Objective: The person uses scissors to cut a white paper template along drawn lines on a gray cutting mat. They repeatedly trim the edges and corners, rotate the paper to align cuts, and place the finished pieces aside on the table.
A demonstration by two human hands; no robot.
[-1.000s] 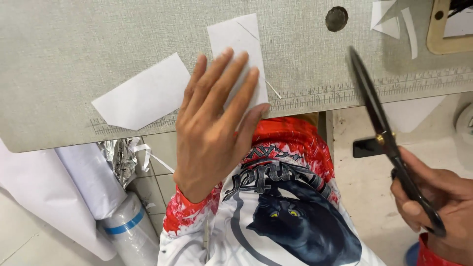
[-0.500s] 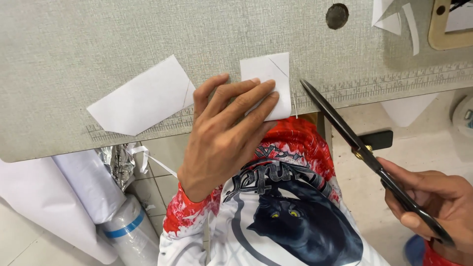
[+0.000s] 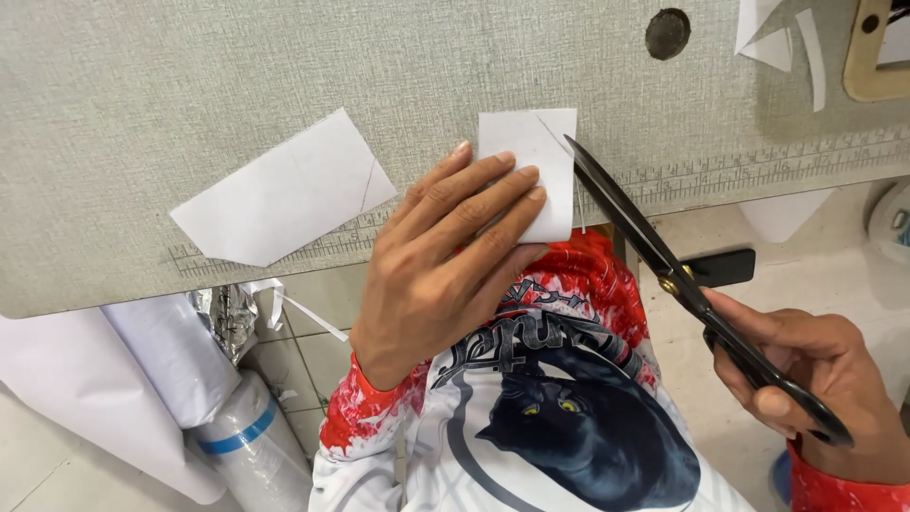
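Grey textured board (image 3: pixel 284 85) fills the upper part of the view, with a printed ruler strip (image 3: pixel 758 166) running along its near edge and a round hole (image 3: pixel 668 33) toward the far right. Below the edge hang rolls of white material (image 3: pixel 180 370), one banded in blue, over a pale tiled floor.

The left hand (image 3: pixel 441 261) lies flat on a small white paper piece (image 3: pixel 531 166), fingers (image 3: pixel 493 190) slightly spread and pressing down, their tips reaching about halfway up the sheet. The paper sits at the board's edge, its lower part overhanging; a thin pencil line crosses its upper right corner, just beyond the fingertips.

The right hand (image 3: pixel 815 374) grips black scissors (image 3: pixel 664 261), fingers curled closed through and around the handles. The blades look nearly closed, and their tip rests against the paper's right edge, close to the pencilled corner — whether it has bitten into the sheet I cannot tell.

My judgement is that the paper is light, thin and easily creased or shifted, so it handles best pinned flat under spread fingers set close to the cut line, yet clear of the blades. Lifted, it would be taken by an edge between thumb and fingertips.

To the left of the pressing fingers, well apart, lies a larger white paper piece (image 3: pixel 284 190) with one corner cut off at an angle. More white scraps (image 3: pixel 773 38) rest far right — beside a tan frame-like object (image 3: pixel 872 52).
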